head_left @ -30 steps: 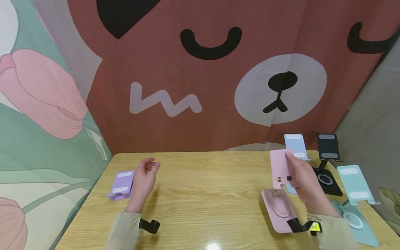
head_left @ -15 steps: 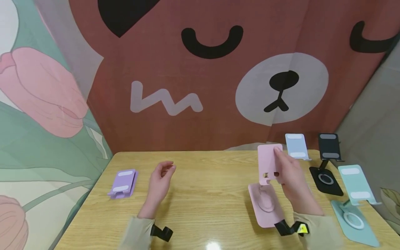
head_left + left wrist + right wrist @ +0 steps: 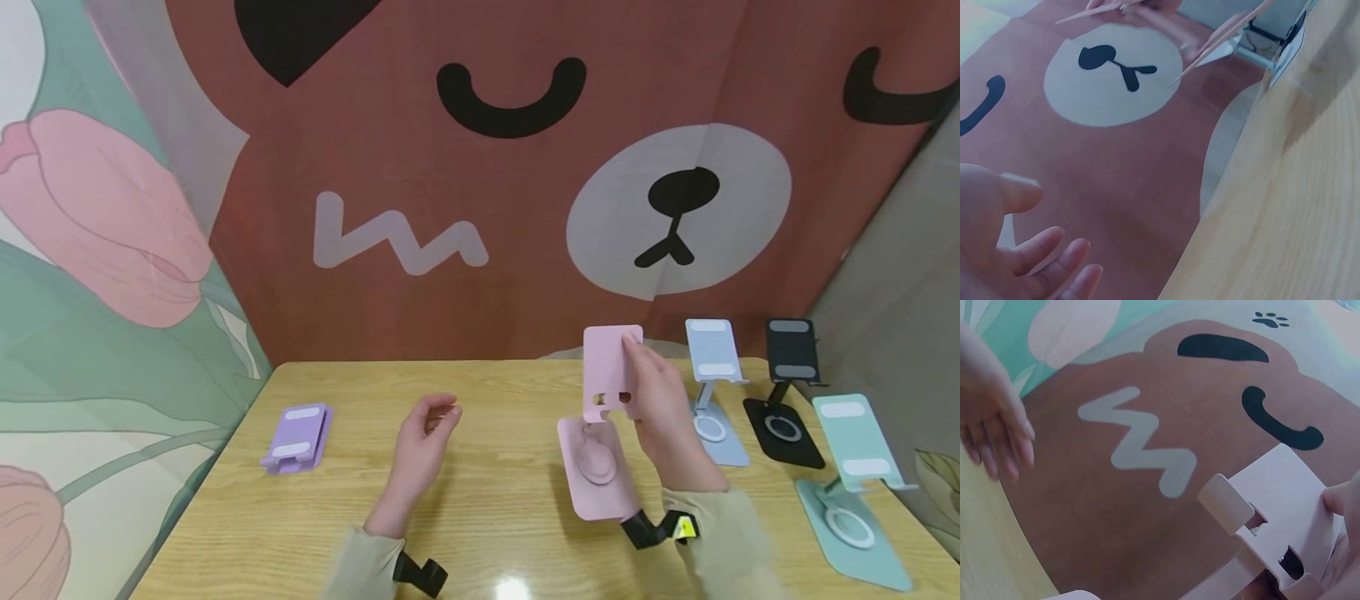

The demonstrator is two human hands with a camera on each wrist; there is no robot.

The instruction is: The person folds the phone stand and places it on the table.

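My right hand (image 3: 663, 408) grips the upper plate of a pink phone stand (image 3: 606, 475), thumb on the plate's near face. The stand is unfolded, its base hanging below the plate with a round ring on it. From the right wrist, the plate (image 3: 1279, 494) shows its lip and two cutouts close up. The left wrist view catches the stand edge-on (image 3: 1229, 37), raised over the table. My left hand (image 3: 422, 446) hovers left of the stand with loosely bent fingers and holds nothing.
A folded purple phone stand (image 3: 298, 437) lies at the table's left. Unfolded stands in light blue (image 3: 711, 350), black (image 3: 789, 350) and mint green (image 3: 855, 442) stand along the right side. A printed cloth (image 3: 390, 317) hangs behind the wooden table (image 3: 495, 517).
My right hand has carried the pink phone stand leftward, uncovering the light blue one. My left hand has moved right, toward the pink stand.
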